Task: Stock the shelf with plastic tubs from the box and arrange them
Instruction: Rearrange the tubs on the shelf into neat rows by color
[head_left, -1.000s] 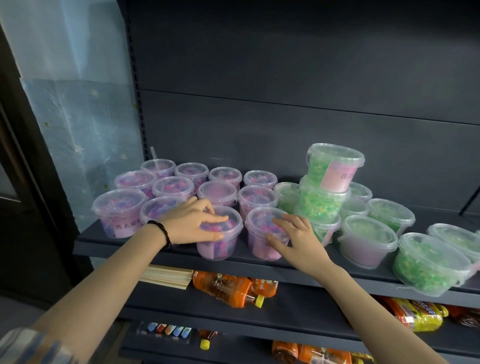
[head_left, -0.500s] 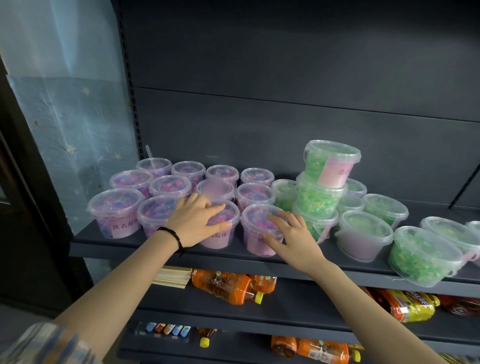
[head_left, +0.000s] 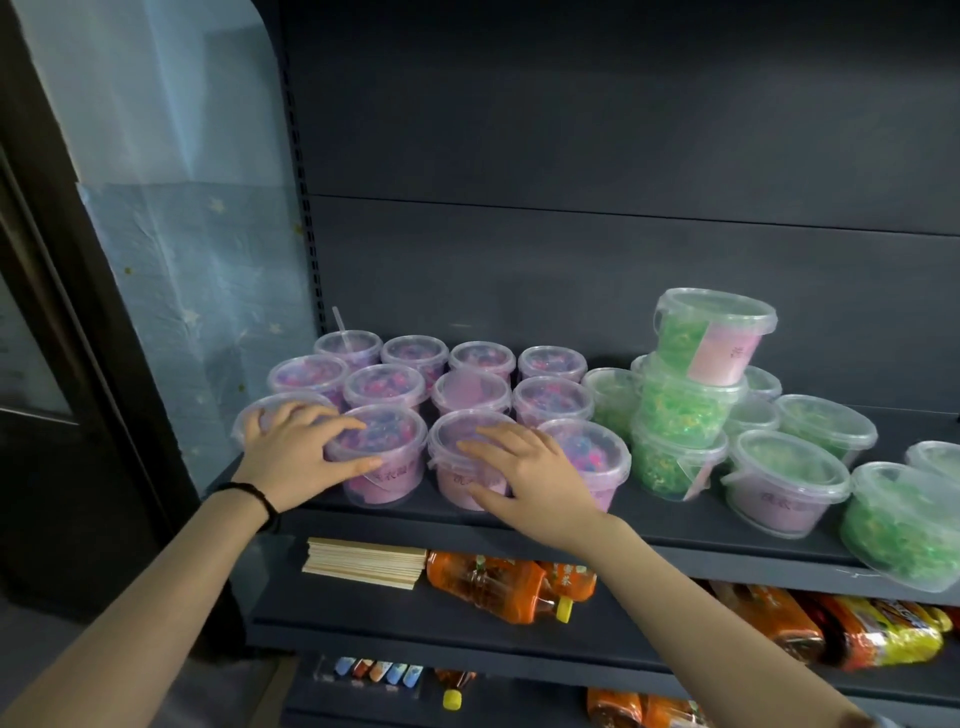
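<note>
- Head view. Dark shelf (head_left: 675, 527) carries lidded clear tubs: purple tubs (head_left: 467, 387) in three rows of four on the left, green tubs (head_left: 810, 426) on the right.
- Front purple row, left to right: first tub (head_left: 244, 423), second tub (head_left: 395, 467), third tub (head_left: 454, 480), fourth tub (head_left: 597, 452). All upright and close together.
- Left hand (head_left: 296, 452) lies over the first tub, which is mostly hidden under the palm. Its fingers (head_left: 343, 423) are spread across the second tub's lid and the thumb presses that tub's wall, so the rim is clamped between them.
- Right hand (head_left: 530, 478) covers the gap between the third and fourth tubs. Its fingers (head_left: 493, 436) are fanned over the third tub's lid with the thumb low on its front wall, so it grips that tub from the right side.
- Black band (head_left: 249, 493) on the left wrist.
- Green stack (head_left: 691, 410) stands three high just right of the purple block; the top tub shows a pink label.
- One green tub (head_left: 904, 530) overhangs the shelf's front edge at far right.
- Shelf below: stick bundle (head_left: 363, 561) beside orange bottles (head_left: 488, 582) lying on their sides.
</note>
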